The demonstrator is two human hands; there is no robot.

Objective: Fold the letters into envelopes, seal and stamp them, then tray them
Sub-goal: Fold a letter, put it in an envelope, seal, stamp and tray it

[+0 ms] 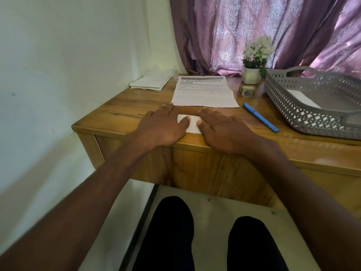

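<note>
- Both hands lie flat on a white envelope at the near edge of the table, fingers straight and spread, pressing down and not curled round anything.
- The left hand covers the envelope's left end and the right hand its right end; the two thumbs nearly meet over the bare white middle, so the hands are close together but not touching.
- The envelope's long axis runs left to right, parallel to the table's front edge, directly beneath the palms. My reading is that the press is sealing the flap or flattening a fold; which of the two cannot be told, since the hands hide most of it.
- The grey perforated tray sits well to the right, with a white sheet or envelope already in it. The right hand is the nearer one, so traying would likely fall to it, sliding the envelope rightwards along its long axis.
- The stamp roll stands beyond the right hand, between the flower pot and the blue pen; again the right hand is nearer.
- The next letter lies flat just beyond the fingertips, printed heading away from the person, its long axis pointing away.
- A stack of spare envelopes rests at the far left corner, nearer the left hand.
</note>
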